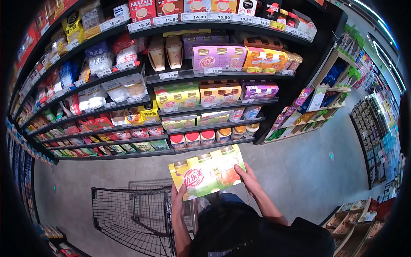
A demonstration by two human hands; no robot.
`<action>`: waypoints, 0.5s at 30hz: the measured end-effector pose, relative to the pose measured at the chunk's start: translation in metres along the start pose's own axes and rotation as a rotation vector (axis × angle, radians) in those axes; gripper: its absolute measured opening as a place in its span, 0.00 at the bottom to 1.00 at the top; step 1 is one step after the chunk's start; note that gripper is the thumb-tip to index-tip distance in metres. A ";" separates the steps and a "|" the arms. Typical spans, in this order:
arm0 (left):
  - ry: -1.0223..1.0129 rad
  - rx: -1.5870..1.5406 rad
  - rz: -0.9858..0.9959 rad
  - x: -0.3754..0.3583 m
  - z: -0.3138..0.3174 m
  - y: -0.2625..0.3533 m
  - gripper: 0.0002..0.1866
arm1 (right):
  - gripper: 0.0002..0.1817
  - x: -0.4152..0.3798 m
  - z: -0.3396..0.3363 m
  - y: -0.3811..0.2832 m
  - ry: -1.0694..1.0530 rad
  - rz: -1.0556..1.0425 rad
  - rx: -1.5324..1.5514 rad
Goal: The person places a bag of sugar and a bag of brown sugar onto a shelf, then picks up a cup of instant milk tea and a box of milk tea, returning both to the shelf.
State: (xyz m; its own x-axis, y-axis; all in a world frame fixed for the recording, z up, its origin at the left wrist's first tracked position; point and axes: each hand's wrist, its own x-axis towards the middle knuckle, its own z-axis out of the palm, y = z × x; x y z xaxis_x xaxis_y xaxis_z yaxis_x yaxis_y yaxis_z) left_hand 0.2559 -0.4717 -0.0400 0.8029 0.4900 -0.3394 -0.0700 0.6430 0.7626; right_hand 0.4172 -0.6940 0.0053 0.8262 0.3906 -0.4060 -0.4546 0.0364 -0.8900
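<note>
A yellow and green multipack of cups (207, 174) is held up in front of the body, its printed face upward and tilted. My left hand (178, 198) grips its left end, thumb on the front. At its right end, my right hand (247, 176) holds on with the thumb across the printed face. Similar packs in green (177, 97) and orange (220, 94) stand on the shelf beyond. The fingers behind the pack are hidden.
An empty black wire shopping cart (132, 218) stands at the lower left, beside my left arm. Long stocked shelves (214, 76) run across the front. A wooden display rack (325, 107) is at the right, and another wooden display (351, 222) at the lower right.
</note>
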 end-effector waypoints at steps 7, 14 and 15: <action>0.024 0.039 0.046 0.000 0.004 0.005 0.26 | 0.32 0.004 0.001 0.001 -0.036 -0.020 -0.025; 0.047 0.121 0.009 0.008 0.014 0.008 0.25 | 0.30 0.020 -0.006 0.003 0.026 0.021 -0.043; 0.035 0.108 -0.011 0.009 0.020 0.014 0.25 | 0.30 0.020 -0.007 0.003 0.026 0.024 -0.042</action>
State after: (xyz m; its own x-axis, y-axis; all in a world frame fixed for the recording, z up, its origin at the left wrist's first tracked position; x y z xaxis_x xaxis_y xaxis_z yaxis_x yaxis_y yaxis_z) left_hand 0.2741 -0.4703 -0.0216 0.7822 0.5048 -0.3653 0.0042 0.5820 0.8132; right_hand 0.4354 -0.6927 -0.0068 0.8239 0.3667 -0.4321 -0.4605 -0.0113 -0.8876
